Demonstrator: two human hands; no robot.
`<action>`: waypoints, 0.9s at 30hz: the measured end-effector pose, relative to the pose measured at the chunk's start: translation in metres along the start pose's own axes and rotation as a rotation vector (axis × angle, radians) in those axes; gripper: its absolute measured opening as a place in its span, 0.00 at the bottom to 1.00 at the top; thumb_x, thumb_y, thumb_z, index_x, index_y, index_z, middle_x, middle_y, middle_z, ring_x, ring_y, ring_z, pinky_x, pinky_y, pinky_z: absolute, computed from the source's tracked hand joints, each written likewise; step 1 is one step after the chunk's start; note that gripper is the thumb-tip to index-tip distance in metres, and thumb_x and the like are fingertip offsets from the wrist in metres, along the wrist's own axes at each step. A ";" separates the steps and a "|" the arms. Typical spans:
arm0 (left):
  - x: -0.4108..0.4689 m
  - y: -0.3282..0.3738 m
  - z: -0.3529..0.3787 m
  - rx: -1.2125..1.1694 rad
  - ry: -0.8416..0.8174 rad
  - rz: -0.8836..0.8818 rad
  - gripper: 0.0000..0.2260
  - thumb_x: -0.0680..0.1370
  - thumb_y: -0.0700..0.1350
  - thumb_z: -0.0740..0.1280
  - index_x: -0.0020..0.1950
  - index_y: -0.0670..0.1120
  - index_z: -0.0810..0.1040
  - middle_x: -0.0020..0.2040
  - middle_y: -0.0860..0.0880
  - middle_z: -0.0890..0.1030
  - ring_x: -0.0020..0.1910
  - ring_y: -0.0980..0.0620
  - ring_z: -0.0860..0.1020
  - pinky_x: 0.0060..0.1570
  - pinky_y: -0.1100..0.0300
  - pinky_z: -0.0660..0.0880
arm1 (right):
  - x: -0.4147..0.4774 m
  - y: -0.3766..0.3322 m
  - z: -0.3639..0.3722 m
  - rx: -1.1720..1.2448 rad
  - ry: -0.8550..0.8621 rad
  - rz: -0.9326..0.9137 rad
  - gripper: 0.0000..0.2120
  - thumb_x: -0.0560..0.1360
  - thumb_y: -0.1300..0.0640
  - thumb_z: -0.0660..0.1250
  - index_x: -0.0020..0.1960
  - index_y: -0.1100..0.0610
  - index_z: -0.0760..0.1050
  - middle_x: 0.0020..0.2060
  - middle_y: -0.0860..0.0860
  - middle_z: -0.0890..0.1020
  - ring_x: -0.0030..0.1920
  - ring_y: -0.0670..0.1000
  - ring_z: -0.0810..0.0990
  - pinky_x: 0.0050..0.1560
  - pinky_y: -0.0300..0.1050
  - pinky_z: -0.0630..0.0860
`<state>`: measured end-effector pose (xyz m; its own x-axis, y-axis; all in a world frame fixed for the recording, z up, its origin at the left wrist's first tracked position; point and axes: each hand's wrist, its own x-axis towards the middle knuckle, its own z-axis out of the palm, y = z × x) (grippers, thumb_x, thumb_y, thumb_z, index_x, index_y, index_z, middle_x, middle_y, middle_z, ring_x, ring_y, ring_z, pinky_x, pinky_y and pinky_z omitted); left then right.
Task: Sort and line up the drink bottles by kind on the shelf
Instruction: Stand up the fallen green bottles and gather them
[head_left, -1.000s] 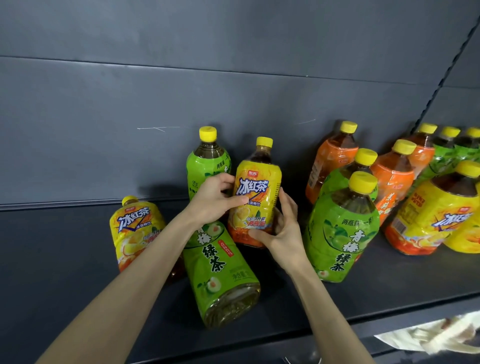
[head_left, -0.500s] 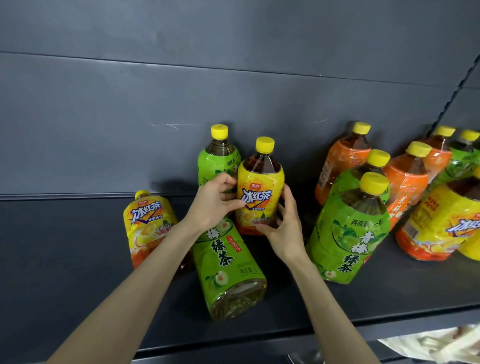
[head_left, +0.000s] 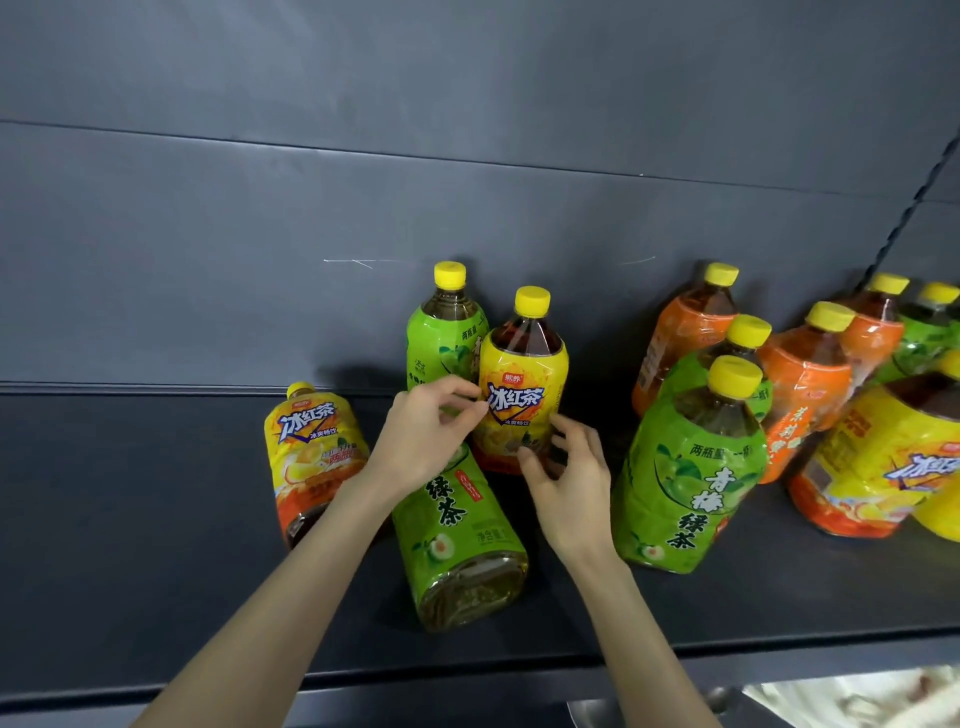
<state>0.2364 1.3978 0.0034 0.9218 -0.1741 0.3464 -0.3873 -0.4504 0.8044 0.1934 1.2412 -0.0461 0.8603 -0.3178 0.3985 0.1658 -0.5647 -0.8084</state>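
A yellow iced-tea bottle (head_left: 524, 384) stands upright on the dark shelf (head_left: 156, 571), right in front of an upright green-tea bottle (head_left: 441, 338). My left hand (head_left: 421, 441) hovers at its left side, fingertips just at the label. My right hand (head_left: 566, 483) is in front of its base, fingers loosely bent and off the bottle. Under my left wrist a second green-tea bottle (head_left: 462, 540) lies on its side. Another yellow bottle (head_left: 311, 452) lies tipped at the left.
To the right stands a mixed cluster: a big green-tea bottle (head_left: 691, 467), orange bottles (head_left: 680, 338) (head_left: 800, 384) and a large yellow one (head_left: 883, 457). The grey back panel (head_left: 467, 182) closes the shelf behind. A white bag (head_left: 857, 696) shows below the shelf edge.
The yellow bottle was set upright farther back beside the green one. Both hands have loosened their hold and drawn slightly away from it.
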 end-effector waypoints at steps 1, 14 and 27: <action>-0.003 -0.001 -0.002 0.002 0.016 0.001 0.10 0.77 0.46 0.68 0.57 0.46 0.80 0.48 0.52 0.83 0.42 0.54 0.82 0.42 0.63 0.80 | -0.004 -0.002 -0.001 -0.013 0.008 -0.025 0.19 0.74 0.60 0.71 0.64 0.59 0.74 0.59 0.52 0.74 0.57 0.49 0.77 0.58 0.49 0.77; -0.031 -0.033 -0.042 0.489 0.032 -0.087 0.17 0.76 0.57 0.66 0.56 0.46 0.79 0.53 0.46 0.81 0.55 0.44 0.76 0.57 0.48 0.72 | -0.019 -0.033 0.003 0.229 -0.476 0.248 0.21 0.74 0.48 0.70 0.64 0.52 0.73 0.57 0.48 0.77 0.55 0.45 0.77 0.50 0.33 0.73; -0.020 -0.049 -0.070 0.318 -0.271 -0.012 0.26 0.76 0.63 0.56 0.53 0.42 0.79 0.46 0.45 0.83 0.49 0.47 0.79 0.63 0.46 0.69 | -0.042 -0.054 0.015 0.443 -0.417 0.239 0.29 0.70 0.60 0.74 0.68 0.52 0.69 0.56 0.44 0.78 0.50 0.33 0.78 0.45 0.31 0.76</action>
<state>0.2359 1.4845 -0.0098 0.9136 -0.3722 0.1639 -0.3913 -0.6948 0.6034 0.1556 1.2957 -0.0258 0.9981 -0.0229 0.0566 0.0534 -0.1198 -0.9914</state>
